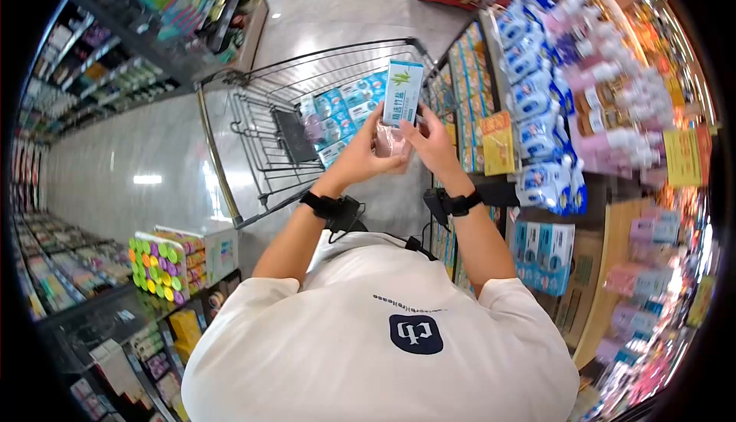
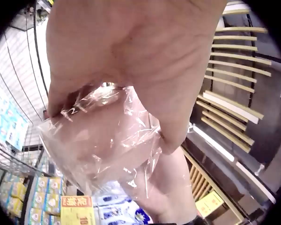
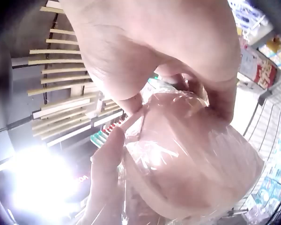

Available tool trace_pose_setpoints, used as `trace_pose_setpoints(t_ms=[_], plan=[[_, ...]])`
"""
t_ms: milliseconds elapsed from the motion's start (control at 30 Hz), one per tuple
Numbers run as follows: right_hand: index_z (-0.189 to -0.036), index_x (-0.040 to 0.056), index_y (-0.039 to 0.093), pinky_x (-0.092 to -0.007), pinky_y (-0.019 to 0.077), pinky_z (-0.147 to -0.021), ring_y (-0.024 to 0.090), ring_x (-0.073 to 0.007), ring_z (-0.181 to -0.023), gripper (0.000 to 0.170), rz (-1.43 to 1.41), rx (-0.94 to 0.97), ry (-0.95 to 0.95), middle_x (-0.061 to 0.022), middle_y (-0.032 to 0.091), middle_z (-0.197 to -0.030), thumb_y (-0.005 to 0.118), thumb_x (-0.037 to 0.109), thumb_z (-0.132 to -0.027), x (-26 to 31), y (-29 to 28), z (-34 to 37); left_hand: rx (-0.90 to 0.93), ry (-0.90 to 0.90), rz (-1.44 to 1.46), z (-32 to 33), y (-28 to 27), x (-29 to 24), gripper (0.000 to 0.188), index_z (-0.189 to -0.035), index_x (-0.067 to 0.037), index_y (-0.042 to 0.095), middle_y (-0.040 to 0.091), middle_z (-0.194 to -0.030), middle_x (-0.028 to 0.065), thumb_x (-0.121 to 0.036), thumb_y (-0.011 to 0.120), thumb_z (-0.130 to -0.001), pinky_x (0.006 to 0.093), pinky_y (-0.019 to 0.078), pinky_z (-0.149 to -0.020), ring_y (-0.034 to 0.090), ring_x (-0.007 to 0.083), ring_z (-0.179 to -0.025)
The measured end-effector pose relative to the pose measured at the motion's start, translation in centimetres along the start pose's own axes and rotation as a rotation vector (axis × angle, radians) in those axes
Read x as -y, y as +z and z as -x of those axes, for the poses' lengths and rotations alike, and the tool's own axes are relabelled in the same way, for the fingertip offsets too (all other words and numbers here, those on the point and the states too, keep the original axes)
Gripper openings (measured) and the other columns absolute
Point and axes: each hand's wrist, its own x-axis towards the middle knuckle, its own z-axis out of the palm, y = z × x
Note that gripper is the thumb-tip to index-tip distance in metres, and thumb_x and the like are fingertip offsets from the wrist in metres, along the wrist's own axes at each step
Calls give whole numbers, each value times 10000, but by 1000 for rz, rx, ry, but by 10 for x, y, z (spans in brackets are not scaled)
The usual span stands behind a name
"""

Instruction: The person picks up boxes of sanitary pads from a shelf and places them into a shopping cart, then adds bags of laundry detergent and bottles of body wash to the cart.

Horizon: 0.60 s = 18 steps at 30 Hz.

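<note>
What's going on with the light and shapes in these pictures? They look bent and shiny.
Head view: the scene bows toward a dark rounded border, the floor carries bright reflections, yet the large lettering on the box looks readable; left wrist view: glints streak the clear plastic; right wrist view: white glare washes out the lower left.

R wrist cam: light blown out, glare on clear plastic; all views edge-warped.

1 left hand, 1 right hand, 1 pack, 1 cart, 2 wrist straps, 1 shirt, 1 logo.
</note>
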Motion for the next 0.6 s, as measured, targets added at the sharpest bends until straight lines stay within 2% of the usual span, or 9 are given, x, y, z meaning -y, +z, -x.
trace_pose_setpoints(t_ms=[100,167,233,300,333,400,467,567,600], plan=[[-1408,-55,402,-235,490,-767,606,-97,-907,627,-1,82,127,-84,635,-1101,662,245,-923,-27,39,-43,-59,-92,-63,-4,-57,38,1120,-1529,-25,148,418,-1418,219,-299,846,-697,401,441,-1016,507,309,-1238],[-1378,-52,449,-244,486,-770,597,-104,-927,595,35,110,232,-83,631,-1117,662,266,-923,-57,59,-72,-96,-77,-80,-5,-83,43,1104,-1520,-15,200,424,-1406,244,-342,849,-689,395,445,-1009,512,314,-1230],[-1366,-46,469,-254,480,-783,589,-113,-949,595,7,150,231,-78,627,-1130,674,281,-913,-76,73,-95,-226,-242,-374,-8,-102,67,1076,-1503,1,253,432,-1391,267,-393,839,-691,395,450,-1001,519,318,-1221],[-1350,-39,486,-269,480,-805,591,-129,-973,575,-50,211,381,-73,629,-1128,676,280,-910,-97,82,-116,-276,-290,-325,-16,-117,92,1072,-1491,23,273,466,-1345,279,-425,828,-690,388,452,-995,530,316,-1201],[-1303,-31,519,-262,478,-779,597,-127,-934,521,-108,230,438,-61,631,-1077,678,267,-906,-96,90,-125,-304,-258,-290,-24,-125,118,1054,-1483,23,288,505,-1299,267,-433,820,-696,380,456,-985,551,320,-1167],[-1277,-23,531,-259,476,-761,596,-122,-908,481,-124,261,477,-53,630,-1040,674,251,-909,-139,92,-157,-346,-250,-243,-38,-141,150,1035,-1476,23,302,544,-1252,255,-440,811,-702,372,460,-975,572,323,-1132],[-1222,-4,546,-254,467,-707,581,-106,-835,392,-181,248,570,-36,621,-968,657,212,-915,-178,98,-184,-444,-319,-250,-54,-147,179,917,-1400,27,405,603,-1145,236,-464,786,-725,361,479,-916,611,319,-1048],[-1212,5,542,-259,470,-701,583,-111,-847,360,-217,259,691,-38,624,-988,636,196,-923,-226,106,-218,-446,-425,-169,-82,-160,236,830,-1308,37,470,618,-1101,237,-494,761,-740,374,490,-851,628,319,-988],[-1204,17,540,-290,471,-696,582,-123,-849,343,-217,234,754,-40,622,-999,626,193,-923,-241,110,-229,-476,-441,-214,-92,-164,259,714,-1193,25,538,622,-1079,234,-494,747,-751,394,492,-804,626,322,-933]])
